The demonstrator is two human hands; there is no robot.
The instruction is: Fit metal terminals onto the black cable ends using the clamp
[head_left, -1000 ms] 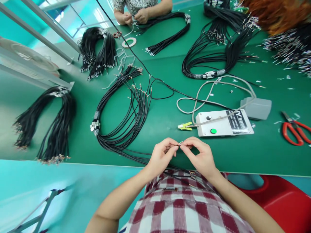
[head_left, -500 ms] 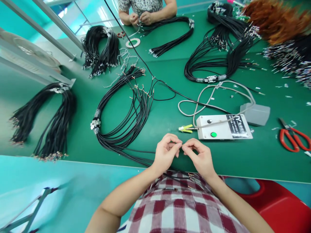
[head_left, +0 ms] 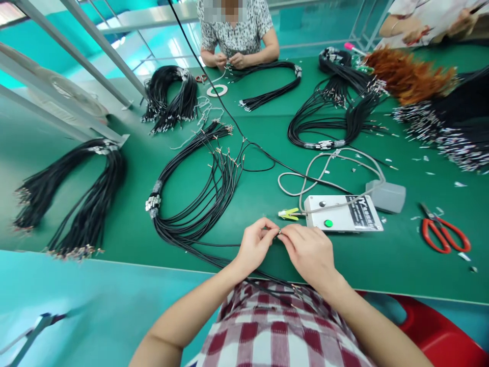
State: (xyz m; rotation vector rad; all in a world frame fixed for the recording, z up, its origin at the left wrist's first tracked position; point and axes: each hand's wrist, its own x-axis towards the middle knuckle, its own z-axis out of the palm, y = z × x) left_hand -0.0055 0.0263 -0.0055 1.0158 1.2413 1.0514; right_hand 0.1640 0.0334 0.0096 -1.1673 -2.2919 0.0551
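Note:
Over the table's near edge my left hand (head_left: 254, 245) pinches the end of a thin black cable (head_left: 214, 244) that leads back to the bundle on the left. My right hand (head_left: 311, 251) has thumb and forefinger closed on the tip of that same cable, right against the left fingertips. The small tip between the fingers is mostly covered. The looped bundle of black cables (head_left: 191, 232) lies left of my hands, bound with a silvery-white wrap (head_left: 153, 203), with bare copper ends fanned out. Several cable ends hang over the edge onto my checked apron (head_left: 263, 326).
Beyond my hands lie a white box with a green button (head_left: 344, 214), a yellow-green clip (head_left: 289, 214) and a grey block (head_left: 386, 197). Red-handled cutters (head_left: 443, 232) lie right. More cable bundles (head_left: 93, 178) surround these. Two co-workers (head_left: 239, 35) sit across the green table.
The camera view has tilted up, so more of the co-workers shows. My right hand has turned over, its back now upward, and its fingers have closed in on the cable tip.

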